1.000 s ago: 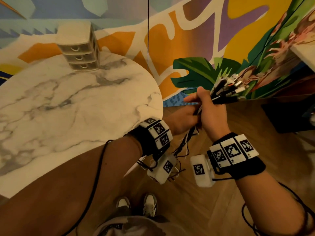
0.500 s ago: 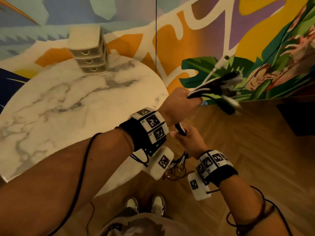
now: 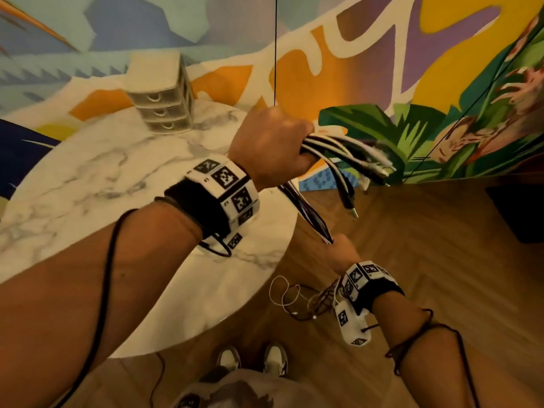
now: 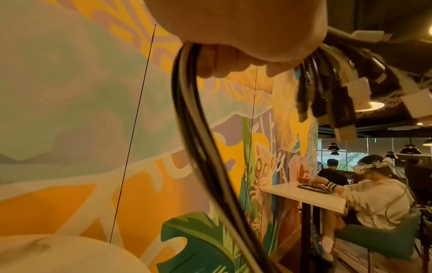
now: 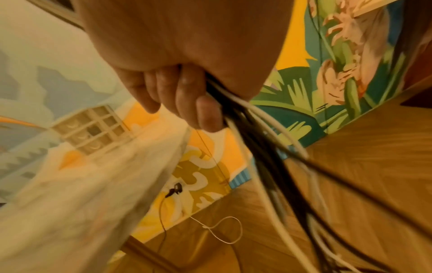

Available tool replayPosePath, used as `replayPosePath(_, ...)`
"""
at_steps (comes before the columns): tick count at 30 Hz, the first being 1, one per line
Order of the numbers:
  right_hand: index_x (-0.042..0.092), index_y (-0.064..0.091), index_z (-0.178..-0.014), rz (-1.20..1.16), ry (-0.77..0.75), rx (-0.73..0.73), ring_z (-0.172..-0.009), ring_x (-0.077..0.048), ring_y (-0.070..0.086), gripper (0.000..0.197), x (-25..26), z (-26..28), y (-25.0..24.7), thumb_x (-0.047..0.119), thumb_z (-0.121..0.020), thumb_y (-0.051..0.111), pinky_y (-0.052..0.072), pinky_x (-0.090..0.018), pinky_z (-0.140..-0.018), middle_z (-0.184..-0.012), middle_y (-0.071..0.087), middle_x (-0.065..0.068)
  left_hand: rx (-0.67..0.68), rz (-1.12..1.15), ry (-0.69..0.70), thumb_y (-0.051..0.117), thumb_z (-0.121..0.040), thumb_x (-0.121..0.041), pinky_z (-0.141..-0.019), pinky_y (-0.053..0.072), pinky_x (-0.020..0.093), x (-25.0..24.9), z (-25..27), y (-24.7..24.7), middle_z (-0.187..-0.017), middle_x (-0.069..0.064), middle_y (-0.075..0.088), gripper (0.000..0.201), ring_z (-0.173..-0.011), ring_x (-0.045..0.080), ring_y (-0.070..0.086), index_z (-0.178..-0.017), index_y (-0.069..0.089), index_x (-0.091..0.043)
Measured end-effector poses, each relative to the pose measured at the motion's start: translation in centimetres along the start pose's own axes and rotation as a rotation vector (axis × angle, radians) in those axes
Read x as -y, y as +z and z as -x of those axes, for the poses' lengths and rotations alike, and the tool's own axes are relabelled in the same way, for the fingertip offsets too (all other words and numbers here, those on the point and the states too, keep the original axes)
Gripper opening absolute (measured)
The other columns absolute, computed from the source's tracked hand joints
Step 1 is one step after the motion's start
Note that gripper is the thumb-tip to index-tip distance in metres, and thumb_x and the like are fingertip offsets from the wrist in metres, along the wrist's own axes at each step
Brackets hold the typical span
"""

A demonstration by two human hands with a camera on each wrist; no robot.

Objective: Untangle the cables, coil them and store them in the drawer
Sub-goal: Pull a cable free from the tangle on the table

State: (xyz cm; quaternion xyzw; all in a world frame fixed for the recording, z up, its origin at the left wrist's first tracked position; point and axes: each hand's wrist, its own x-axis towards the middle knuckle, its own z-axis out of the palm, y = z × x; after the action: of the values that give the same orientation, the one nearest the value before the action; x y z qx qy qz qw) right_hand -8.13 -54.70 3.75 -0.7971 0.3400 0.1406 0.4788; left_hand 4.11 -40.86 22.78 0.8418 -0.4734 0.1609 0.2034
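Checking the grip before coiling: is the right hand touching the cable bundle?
Touching. The right wrist view shows the right hand with fingers curled round the cable bundle; strands leave straight from its grip.

The cables (image 3: pixel 309 214) vanish inside both fists. In the right wrist view their lower run (image 5: pixel 278 184) blurs, cut off at the bottom edge.

Office lounge: mural wall (image 4: pixel 70 110), pendant lamps (image 4: pixel 410 150)

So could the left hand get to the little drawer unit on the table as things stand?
Probably, but not usefully. The marble table between the left hand and the drawer unit looks unobstructed, yet that hand grips the cable bundle, which the right hand also holds lower down.
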Motion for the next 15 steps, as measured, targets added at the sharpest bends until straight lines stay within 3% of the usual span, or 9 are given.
replayPosePath(3, 0.008, 0.054, -0.07, -0.066, 0.005, -0.004, -0.054, -0.018, 0.045, 0.024, 0.9, 0.1, -0.1, 0.022, -0.089, 0.056, 0.034, -0.027, -0.051, -0.06, 0.049, -0.005, 0.015, 0.039, -0.088, 0.034, -0.079, -0.046, -0.049, 0.028, 0.027, 0.2, 0.9, 1.1, -0.047, 0.0, 0.04, 0.036, -0.045, 0.021, 0.034, -0.055, 0.043, -0.021)
replayPosePath(6, 0.011, 0.051, -0.063, -0.182, -0.001, -0.046, -0.048, -0.017, 0.041, 0.026, 1.7, 0.5, -0.2, 0.02, -0.087, 0.057, 0.033, -0.028, -0.05, -0.052, 0.045, -0.002, 0.153, 0.227, -0.244, 0.035, -0.082, -0.046, -0.051, 0.025, 0.032, 0.1, 2.1, 2.9, -0.049, -0.001, 0.04, 0.039, -0.049, 0.023, 0.039, -0.054, 0.038, -0.02)
replayPosePath(8, 0.016, 0.047, -0.059, -0.25, -0.026, -0.066, -0.046, -0.014, 0.039, 0.031, 2.5, 0.6, -0.4, 0.019, -0.089, 0.055, 0.033, -0.027, -0.049, -0.048, 0.043, 0.003, 0.227, 0.383, -0.331, 0.045, -0.084, -0.041, -0.052, 0.035, 0.041, -0.8, 2.9, 4.3, -0.05, 0.009, 0.047, 0.041, -0.052, 0.031, 0.048, -0.051, 0.043, -0.017)
replayPosePath(10, 0.023, 0.047, -0.06, -0.26, -0.08, -0.044, -0.051, -0.013, 0.038, 0.032, 3.3, 0.9, -0.7, 0.022, -0.092, 0.05, 0.034, -0.029, -0.055, -0.055, 0.042, 0.004, 0.268, 0.482, -0.356, 0.047, -0.084, -0.033, -0.06, 0.044, 0.046, -1.8, 3.7, 5.7, -0.059, 0.021, 0.058, 0.039, -0.059, 0.036, 0.056, -0.054, 0.054, -0.009)
replayPosePath(12, 0.028, 0.047, -0.056, -0.301, -0.096, -0.007, -0.049, -0.013, 0.035, 0.037, 4.2, 1.4, -1.0, 0.032, -0.093, 0.047, 0.031, -0.028, -0.052, -0.056, 0.039, 0.003, 0.311, 0.519, -0.384, 0.041, -0.078, -0.031, -0.067, 0.046, 0.045, -2.5, 4.3, 6.7, -0.07, 0.02, 0.065, 0.038, -0.069, 0.036, 0.06, -0.063, 0.063, -0.003)
replayPosePath(15, 0.025, 0.044, -0.054, -0.459, -0.078, -0.018, -0.035, -0.008, 0.034, 0.044, 5.6, 1.8, -2.2, 0.028, -0.098, 0.045, 0.025, -0.021, -0.038, -0.045, 0.038, 0.007, 0.287, 0.519, -0.372, 0.04, -0.076, -0.034, -0.076, 0.046, 0.034, -3.0, 5.2, 7.7, -0.094, 0.013, 0.07, 0.039, -0.087, 0.03, 0.062, -0.079, 0.069, -0.008)
